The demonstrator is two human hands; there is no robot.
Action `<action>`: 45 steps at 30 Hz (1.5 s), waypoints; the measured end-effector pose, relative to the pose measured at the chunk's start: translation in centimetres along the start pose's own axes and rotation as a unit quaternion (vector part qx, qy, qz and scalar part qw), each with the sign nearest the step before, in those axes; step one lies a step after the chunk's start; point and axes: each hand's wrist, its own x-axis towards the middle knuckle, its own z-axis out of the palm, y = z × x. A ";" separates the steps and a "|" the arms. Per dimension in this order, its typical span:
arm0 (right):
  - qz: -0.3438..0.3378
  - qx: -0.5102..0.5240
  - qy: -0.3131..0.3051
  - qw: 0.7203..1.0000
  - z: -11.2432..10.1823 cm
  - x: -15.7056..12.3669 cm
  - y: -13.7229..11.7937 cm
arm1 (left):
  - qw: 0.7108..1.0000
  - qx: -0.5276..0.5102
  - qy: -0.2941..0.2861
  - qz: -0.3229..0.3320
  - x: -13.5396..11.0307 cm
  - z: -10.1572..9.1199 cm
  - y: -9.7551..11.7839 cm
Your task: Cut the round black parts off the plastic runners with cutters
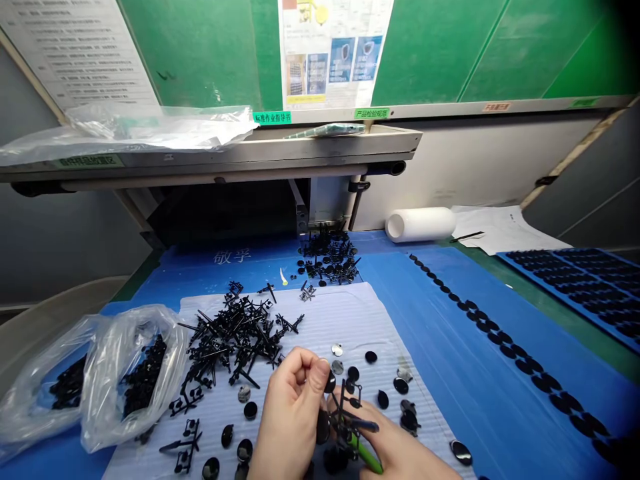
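Note:
My left hand [293, 413] is closed, thumb and fingers pinching a black plastic sprue [344, 400] that carries glossy round discs. Right beside it, my right hand [407, 443] is curled around green-handled nippers [367, 457]; their head is largely hidden behind the sprue. Both hands meet over the pale ribbed sheet [350, 313]. Loose black discs, such as one disc [251, 410], lie around the hands. A tangled pile of black sprues [235, 333] spreads to the left of the hands, with a separate sprue [185, 445] nearer me.
Two clear plastic bags [173, 360] with black parts stand at left. Another heap of black parts [330, 253] sits at the back. Rows of black discs [505, 343] run along the blue mat at right, near a blue disc-filled tray [575, 280]. Behind lies a white roll [425, 224].

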 end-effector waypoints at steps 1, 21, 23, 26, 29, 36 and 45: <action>-0.002 0.001 -0.005 1.000 0.0 0.1 -0.1 | 1.000 -0.012 0.002 -0.003 -0.1 0.1 0.1; 0.009 -0.150 0.054 0.987 1.1 0.0 0.9 | 0.997 -0.040 0.064 -0.009 -0.6 0.2 0.0; 0.019 -0.145 0.054 0.988 1.1 0.0 1.1 | 0.996 -0.052 0.063 -0.028 -0.6 0.0 -0.1; 0.020 -0.161 0.076 0.984 1.2 0.1 1.7 | 0.992 -0.099 0.043 -0.060 -0.6 -0.4 -0.1; 0.011 -0.200 0.123 0.972 1.2 0.2 2.3 | 0.986 -0.150 0.012 -0.077 -0.6 -0.7 -0.1; 0.012 -0.214 0.137 0.967 0.9 0.8 2.2 | 0.962 -0.245 -0.034 -0.115 -0.9 -1.1 -0.5; -0.006 -0.193 0.072 0.978 0.6 1.6 2.4 | 0.936 -0.324 -0.013 -0.137 -1.2 -1.4 0.1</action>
